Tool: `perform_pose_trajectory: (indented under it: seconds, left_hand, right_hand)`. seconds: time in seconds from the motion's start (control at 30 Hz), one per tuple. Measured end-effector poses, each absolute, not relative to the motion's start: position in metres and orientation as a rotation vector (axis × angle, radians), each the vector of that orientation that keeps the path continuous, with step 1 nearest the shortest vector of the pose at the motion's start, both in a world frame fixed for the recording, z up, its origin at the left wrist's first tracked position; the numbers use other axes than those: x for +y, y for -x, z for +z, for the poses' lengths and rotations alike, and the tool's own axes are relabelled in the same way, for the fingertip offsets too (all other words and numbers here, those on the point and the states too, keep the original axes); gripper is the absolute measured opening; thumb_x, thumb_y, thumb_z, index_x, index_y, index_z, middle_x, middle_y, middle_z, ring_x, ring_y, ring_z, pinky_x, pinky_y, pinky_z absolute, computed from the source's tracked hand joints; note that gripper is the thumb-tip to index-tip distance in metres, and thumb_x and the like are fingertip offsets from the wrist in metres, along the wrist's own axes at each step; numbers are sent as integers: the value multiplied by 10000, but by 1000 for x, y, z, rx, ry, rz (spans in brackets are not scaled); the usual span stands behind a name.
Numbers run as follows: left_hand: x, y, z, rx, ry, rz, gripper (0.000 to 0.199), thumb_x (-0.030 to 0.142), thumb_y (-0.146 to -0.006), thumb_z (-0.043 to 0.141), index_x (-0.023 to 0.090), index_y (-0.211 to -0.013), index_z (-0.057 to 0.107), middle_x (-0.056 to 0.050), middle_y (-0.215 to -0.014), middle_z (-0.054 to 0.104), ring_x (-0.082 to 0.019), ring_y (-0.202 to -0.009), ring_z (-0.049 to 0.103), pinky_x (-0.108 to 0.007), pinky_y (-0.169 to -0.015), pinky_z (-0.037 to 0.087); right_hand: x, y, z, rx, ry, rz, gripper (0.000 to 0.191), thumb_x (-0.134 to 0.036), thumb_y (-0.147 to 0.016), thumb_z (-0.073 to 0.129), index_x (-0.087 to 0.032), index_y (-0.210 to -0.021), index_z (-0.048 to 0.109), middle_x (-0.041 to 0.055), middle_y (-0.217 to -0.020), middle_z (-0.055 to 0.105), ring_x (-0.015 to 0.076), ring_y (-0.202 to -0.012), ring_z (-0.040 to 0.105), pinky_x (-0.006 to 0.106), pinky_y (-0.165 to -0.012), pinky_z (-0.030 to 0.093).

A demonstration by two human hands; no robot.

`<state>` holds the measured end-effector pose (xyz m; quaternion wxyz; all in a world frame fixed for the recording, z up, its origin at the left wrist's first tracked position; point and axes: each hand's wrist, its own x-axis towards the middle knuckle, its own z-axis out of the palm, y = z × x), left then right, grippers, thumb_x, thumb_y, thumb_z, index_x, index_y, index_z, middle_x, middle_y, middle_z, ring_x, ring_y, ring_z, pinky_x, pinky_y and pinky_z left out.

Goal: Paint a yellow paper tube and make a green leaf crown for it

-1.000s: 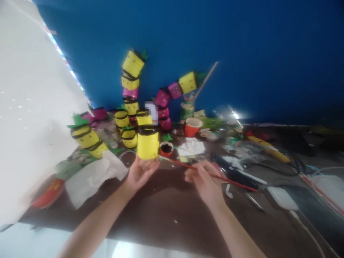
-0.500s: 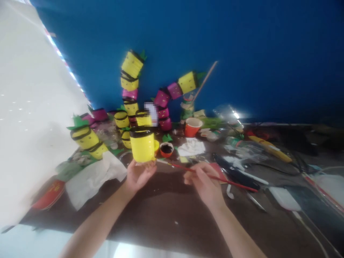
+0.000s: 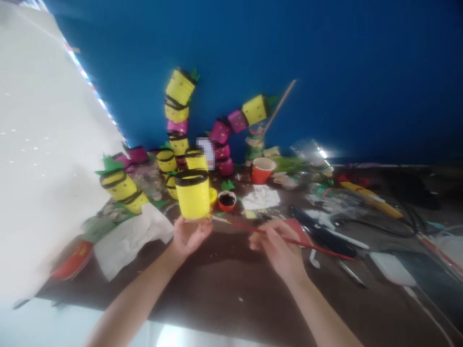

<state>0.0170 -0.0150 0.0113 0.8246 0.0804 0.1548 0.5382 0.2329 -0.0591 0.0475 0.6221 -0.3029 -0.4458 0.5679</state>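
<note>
So the yellow cup (image 3: 193, 198) is sitting upright in the left hand (image 3: 190, 238), which has its fingers and thumb gathered round the bottom, black rim on top, cup rising straight up from that grip. The right hand (image 3: 280, 246) is pinching a thin red brush (image 3: 248, 227) partway along the handle, and the brush's long axis runs sideways: pale end off to the left of that pinch, toward the cup's base and the left fingertips, tail slanting back out to the right. Can't tell if the tip actually touches, too blurry. Left hand is obviously the nearer one to the cup. The little pot of dark stuff (image 3: 227, 201) sits just right of the cup, beyond and left of the right-hand pinch. Only thing I'd call in the way is those left fingers, crowding the cup's lower edge right by the brush end. Crumpled white tissue (image 3: 261, 198) and a red paper cup (image 3: 263, 171) are farther out past the right hand, a white sheet (image 3: 133, 241) lies left of the left grip.
</note>
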Motion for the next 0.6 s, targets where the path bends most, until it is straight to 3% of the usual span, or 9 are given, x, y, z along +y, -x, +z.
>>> perform_pose_trajectory:
  seconds: [0.6]
  left_hand:
    - [-16,-19,13,338,-159,1166,506,246,-757,485,128,-1247,450,-100,-846,657,-174,-767,631,-288,-741,500]
  right_hand:
    - [-59,-231,42,-1062,697,1275,149,-339,-809,604,-198,-763,591,14,-645,688,140,-535,642,254,-506,497]
